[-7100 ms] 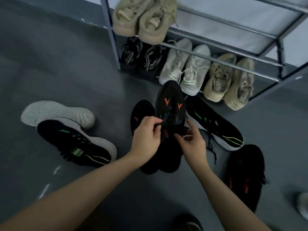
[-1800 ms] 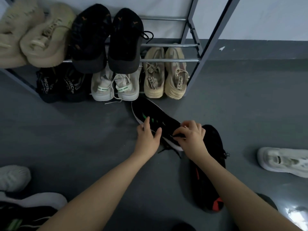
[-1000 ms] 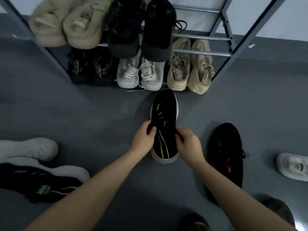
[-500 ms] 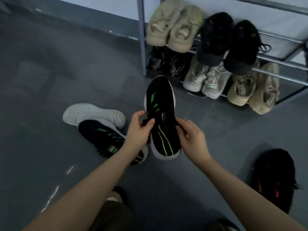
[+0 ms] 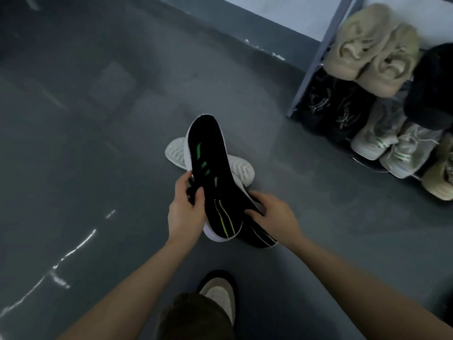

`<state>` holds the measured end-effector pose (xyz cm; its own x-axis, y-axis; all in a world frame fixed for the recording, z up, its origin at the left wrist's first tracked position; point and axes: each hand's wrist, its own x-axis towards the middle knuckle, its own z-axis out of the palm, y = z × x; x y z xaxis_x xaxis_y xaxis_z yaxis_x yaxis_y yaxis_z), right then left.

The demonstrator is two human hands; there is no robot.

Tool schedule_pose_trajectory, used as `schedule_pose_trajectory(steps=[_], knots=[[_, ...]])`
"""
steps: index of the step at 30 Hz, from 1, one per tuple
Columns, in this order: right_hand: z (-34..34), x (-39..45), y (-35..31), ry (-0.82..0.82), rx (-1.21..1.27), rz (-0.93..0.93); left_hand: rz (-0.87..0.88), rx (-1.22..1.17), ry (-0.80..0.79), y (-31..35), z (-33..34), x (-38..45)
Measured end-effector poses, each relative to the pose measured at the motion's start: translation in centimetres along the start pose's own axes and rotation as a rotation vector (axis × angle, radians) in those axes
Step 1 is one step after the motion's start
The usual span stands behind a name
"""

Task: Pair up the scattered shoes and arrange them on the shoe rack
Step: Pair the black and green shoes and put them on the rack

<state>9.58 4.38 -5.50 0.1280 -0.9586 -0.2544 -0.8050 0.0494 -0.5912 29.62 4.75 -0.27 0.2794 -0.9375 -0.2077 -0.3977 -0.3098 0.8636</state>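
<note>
Above the floor (image 5: 98, 168), left hand (image 5: 185, 213) grips black sneaker (image 5: 210, 173); right hand (image 5: 274, 217) steadies it.

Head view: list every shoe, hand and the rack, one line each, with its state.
Green-striped shoe: lifted, gripped by left hand.
Second striped shoe: on the floor, right hand on it.
White shoe: on its side on the floor, partly hidden.
Rack: partly filled.
Beige pair: on upper rail.
Black pair: bottom row.
Pale pair: bottom row.
</note>
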Motion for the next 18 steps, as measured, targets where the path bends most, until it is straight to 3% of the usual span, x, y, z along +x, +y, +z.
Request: schedule_pose_trajectory(steps=[4,10,18], knots=[[0.7,0.9,-0.1,0.178,-0.177,-0.075,-0.026,-0.002,0.003,-0.5,-0.1,0.3],[-0.3,0.0,0.2,0.382,-0.236,-0.161,-0.005,-0.038,-0.025,0.0,1.0,-0.1],[-4.8,-6.1,4.8,0.466,-0.014,0.213,0.066,-0.077,-0.117,2.2,4.6,-2.1]])
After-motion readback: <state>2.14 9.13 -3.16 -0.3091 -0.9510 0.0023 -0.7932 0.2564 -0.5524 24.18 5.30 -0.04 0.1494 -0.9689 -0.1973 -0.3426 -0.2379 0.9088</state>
